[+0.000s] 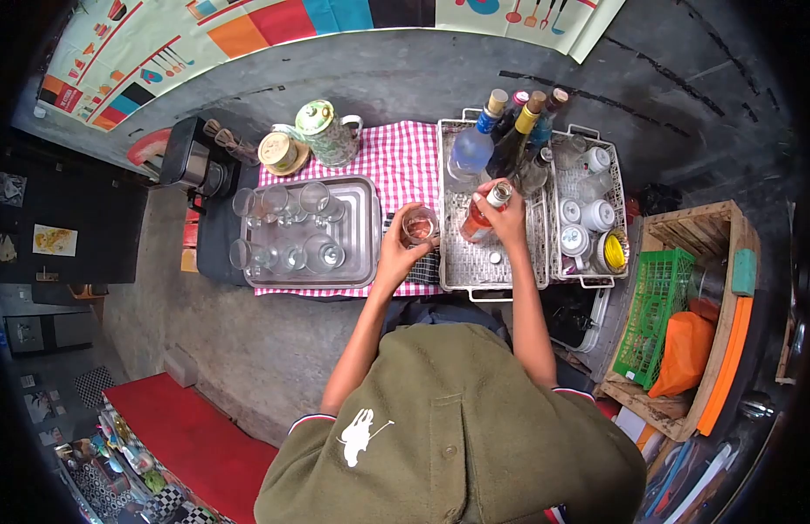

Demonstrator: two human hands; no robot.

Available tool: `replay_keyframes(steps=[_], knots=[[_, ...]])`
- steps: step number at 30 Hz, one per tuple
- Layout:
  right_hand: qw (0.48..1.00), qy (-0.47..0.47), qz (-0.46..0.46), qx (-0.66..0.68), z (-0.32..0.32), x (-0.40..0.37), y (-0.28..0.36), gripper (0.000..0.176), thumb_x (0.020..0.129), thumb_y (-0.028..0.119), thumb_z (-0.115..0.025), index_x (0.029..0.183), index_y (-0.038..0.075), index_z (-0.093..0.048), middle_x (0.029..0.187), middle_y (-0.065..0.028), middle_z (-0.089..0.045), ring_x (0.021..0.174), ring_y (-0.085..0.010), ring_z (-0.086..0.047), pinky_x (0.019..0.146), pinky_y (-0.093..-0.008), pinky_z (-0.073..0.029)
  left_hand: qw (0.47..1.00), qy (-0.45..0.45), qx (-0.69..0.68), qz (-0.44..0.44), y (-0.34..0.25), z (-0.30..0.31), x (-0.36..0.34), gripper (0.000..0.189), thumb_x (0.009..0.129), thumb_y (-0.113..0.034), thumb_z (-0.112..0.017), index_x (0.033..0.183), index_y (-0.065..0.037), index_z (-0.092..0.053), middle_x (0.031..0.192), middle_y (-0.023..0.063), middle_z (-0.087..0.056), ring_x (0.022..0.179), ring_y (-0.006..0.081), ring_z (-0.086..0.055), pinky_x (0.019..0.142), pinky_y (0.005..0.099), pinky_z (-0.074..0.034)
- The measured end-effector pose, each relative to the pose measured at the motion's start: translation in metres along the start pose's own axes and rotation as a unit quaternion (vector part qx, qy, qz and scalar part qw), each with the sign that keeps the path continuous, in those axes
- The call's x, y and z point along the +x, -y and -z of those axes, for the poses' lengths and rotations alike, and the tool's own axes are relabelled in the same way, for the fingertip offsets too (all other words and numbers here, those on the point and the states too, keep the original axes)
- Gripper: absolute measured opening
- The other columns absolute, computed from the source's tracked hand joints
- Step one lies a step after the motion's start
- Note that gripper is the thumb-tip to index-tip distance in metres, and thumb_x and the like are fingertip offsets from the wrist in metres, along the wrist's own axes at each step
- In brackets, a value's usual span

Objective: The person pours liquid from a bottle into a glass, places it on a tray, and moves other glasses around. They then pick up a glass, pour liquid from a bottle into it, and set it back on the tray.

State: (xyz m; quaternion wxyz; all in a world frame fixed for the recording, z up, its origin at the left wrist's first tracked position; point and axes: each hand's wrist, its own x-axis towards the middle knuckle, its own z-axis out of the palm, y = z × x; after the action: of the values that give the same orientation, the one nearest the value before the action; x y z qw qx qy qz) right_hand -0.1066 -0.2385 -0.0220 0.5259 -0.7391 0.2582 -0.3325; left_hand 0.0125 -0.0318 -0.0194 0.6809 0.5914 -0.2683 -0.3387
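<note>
The tumbler is clear, smooth glass, and the bottle looks like glossy glass too. Shiny, transparent glass forms the stemmed glasses. The checked covering is matt woven cloth; the shirt is soft, dull fabric. The crate is rough wood, the green basket plastic, and the wall matt and uneven.

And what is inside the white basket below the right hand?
The basket holds bottles and a small cap. The right hand and its red bottle hide some floor; what lies there cannot be seen.
</note>
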Motion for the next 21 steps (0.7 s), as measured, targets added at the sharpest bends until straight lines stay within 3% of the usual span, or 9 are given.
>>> replay_keyframes(steps=[3,6,9,12,15,16,20,21], knots=[[0.999,-0.009,0.006,-0.037,0.003,-0.007,-0.003,0.036,0.082,0.020,-0.080,0.110,0.005,-0.064,0.094,-0.0078,-0.069,0.091,-0.0195,-0.068,0.082,-0.0339,-0.052,1.000,0.003,0.005,-0.004,-0.002,0.001,-0.002,0.072,0.078,0.004,-0.077,0.142,-0.004,-0.044,0.125,0.0074,-0.059,0.115,0.0162,-0.059,0.098,0.0310,-0.051],[0.999,0.013,-0.045,-0.004,0.009,-0.013,0.002,0.054,0.078,0.022,-0.083,0.123,0.006,-0.059,0.111,-0.0109,-0.066,0.106,-0.0229,-0.065,0.090,-0.0354,-0.050,1.000,0.004,0.004,-0.002,0.004,0.005,-0.003,0.072,0.078,0.005,-0.077,0.142,-0.005,-0.044,0.126,0.0077,-0.059,0.116,0.0161,-0.058,0.098,0.0306,-0.051],[0.994,-0.060,0.065,-0.067,0.013,-0.017,0.014,0.060,0.075,0.021,-0.084,0.125,0.005,-0.056,0.120,-0.0132,-0.061,0.113,-0.0261,-0.060,0.096,-0.0372,-0.048,1.000,0.000,-0.015,-0.002,0.007,0.006,-0.004,0.072,0.078,0.005,-0.076,0.142,-0.005,-0.044,0.126,0.0077,-0.059,0.114,0.0159,-0.059,0.098,0.0303,-0.051],[0.977,-0.131,0.118,-0.119,0.024,-0.025,0.040,0.055,0.073,0.021,-0.084,0.118,0.002,-0.057,0.116,-0.0140,-0.057,0.111,-0.0280,-0.058,0.097,-0.0389,-0.046,1.000,-0.005,-0.008,0.008,0.001,0.005,-0.006,0.072,0.078,0.005,-0.076,0.141,-0.004,-0.044,0.124,0.0074,-0.059,0.113,0.0158,-0.059,0.097,0.0302,-0.051],[0.967,-0.175,0.152,-0.105,0.037,-0.036,0.049,0.044,0.077,0.020,-0.078,0.109,0.001,-0.055,0.106,-0.0137,-0.056,0.101,-0.0269,-0.058,0.092,-0.0390,-0.046,1.000,-0.003,-0.019,0.000,-0.001,0.006,-0.007,0.071,0.078,0.006,-0.076,0.141,-0.004,-0.045,0.124,0.0072,-0.059,0.113,0.0157,-0.059,0.097,0.0300,-0.051],[0.950,-0.211,0.206,-0.103,0.038,-0.037,0.053,0.030,0.081,0.018,-0.072,0.097,0.000,-0.055,0.095,-0.0129,-0.057,0.086,-0.0242,-0.058,0.080,-0.0369,-0.048,1.000,-0.010,-0.012,0.002,-0.002,0.006,-0.008,0.071,0.077,0.006,-0.076,0.141,-0.003,-0.045,0.124,0.0075,-0.059,0.114,0.0158,-0.059,0.097,0.0300,-0.051],[0.965,-0.153,0.196,-0.079,0.027,-0.056,0.071,0.020,0.085,0.018,-0.066,0.085,0.002,-0.055,0.074,-0.0091,-0.055,0.062,-0.0215,-0.055,0.061,-0.0330,-0.046,1.000,-0.024,-0.012,0.003,-0.003,0.010,-0.009,0.072,0.077,0.006,-0.077,0.141,-0.003,-0.044,0.124,0.0080,-0.060,0.114,0.0159,-0.059,0.097,0.0302,-0.051],[0.971,-0.118,0.194,-0.069,0.020,-0.061,0.071,0.018,0.086,0.017,-0.066,0.086,0.002,-0.056,0.075,-0.0095,-0.057,0.065,-0.0216,-0.057,0.063,-0.0334,-0.047,0.999,-0.029,-0.017,-0.001,-0.003,0.011,-0.009,0.072,0.077,0.006,-0.077,0.141,-0.003,-0.044,0.124,0.0082,-0.060,0.114,0.0160,-0.059,0.098,0.0303,-0.051]])
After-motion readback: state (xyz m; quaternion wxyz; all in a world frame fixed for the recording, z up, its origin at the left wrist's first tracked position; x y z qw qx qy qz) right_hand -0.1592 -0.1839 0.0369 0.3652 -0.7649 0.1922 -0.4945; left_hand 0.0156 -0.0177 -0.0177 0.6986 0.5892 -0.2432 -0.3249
